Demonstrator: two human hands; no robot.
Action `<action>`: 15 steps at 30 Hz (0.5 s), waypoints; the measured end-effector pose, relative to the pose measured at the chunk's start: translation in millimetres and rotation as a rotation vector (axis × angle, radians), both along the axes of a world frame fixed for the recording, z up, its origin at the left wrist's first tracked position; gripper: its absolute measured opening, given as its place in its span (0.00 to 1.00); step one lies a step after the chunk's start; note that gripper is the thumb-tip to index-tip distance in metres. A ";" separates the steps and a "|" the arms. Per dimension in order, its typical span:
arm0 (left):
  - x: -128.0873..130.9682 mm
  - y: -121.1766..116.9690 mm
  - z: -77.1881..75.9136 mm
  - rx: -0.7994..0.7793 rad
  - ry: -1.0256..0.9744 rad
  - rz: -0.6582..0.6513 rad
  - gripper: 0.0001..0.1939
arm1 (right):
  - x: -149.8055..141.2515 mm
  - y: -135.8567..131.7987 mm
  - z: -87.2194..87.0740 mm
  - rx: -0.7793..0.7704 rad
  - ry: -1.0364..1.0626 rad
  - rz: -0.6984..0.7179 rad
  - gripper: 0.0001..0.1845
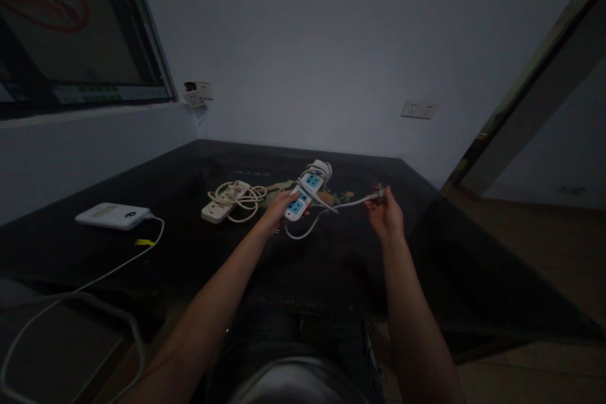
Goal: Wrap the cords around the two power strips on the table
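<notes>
Over the dark table, my left hand [279, 209] grips the near end of a white power strip [295, 208] with blue socket faces. The strip is tilted, its far end pointing away and to the right. Part of its white cord [348, 204] is wound around the far half; a loop hangs below and another length runs right. My right hand [387, 211] is closed on the plug [377, 194] at that cord's end, the fingers partly hiding it. Left of my left hand, a second power strip [216, 211] lies on the table with its cord bundled on top.
A white power bank [113, 216] with a cable rests on the left of the black table [322, 271], near a yellow scrap [144, 242]. Wall sockets [418, 109] are behind, with another set [197, 95] at the left corner. A window [85, 31] is upper left.
</notes>
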State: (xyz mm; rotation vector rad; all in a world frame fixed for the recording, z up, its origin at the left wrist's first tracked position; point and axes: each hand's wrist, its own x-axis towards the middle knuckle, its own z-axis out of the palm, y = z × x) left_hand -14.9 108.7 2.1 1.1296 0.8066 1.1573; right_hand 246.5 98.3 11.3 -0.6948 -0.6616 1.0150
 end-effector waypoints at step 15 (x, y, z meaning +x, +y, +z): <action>4.7 4.9 -14.0 -0.006 0.237 0.044 0.09 | 19.0 -34.0 43.7 0.326 0.218 0.456 0.13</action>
